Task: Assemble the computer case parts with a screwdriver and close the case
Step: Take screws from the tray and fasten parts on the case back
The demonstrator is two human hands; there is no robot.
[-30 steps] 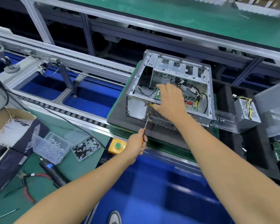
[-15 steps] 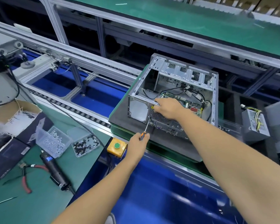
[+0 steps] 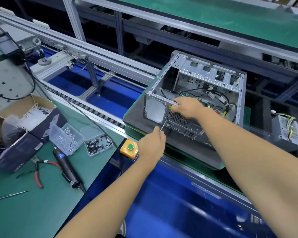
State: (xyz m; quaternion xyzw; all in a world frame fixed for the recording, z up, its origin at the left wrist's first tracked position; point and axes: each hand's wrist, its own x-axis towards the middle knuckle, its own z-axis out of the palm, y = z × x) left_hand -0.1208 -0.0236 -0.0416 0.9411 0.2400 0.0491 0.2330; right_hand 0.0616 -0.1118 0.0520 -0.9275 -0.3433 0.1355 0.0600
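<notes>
Factory conveyor line, computer case [image 3: 194, 102] open on a dark pallet [image 3: 193, 152]. Left hand [image 3: 150, 148] grips the screwdriver [image 3: 163, 125], tip at the rear panel, probably on a screw. Right hand [image 3: 187, 108] curls over the rigid top rail; sheet-metal edges look sharp, so brace there.

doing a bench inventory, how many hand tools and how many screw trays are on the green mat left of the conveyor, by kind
Red-handled pliers: 1
Black electric screwdriver: 1
Thin metal rod: 1
Clear plastic trays of screws: 2, silver screws and dark screws
Total: 5
Not counted: the small screwdriver gripped by the left hand at the case.
</notes>
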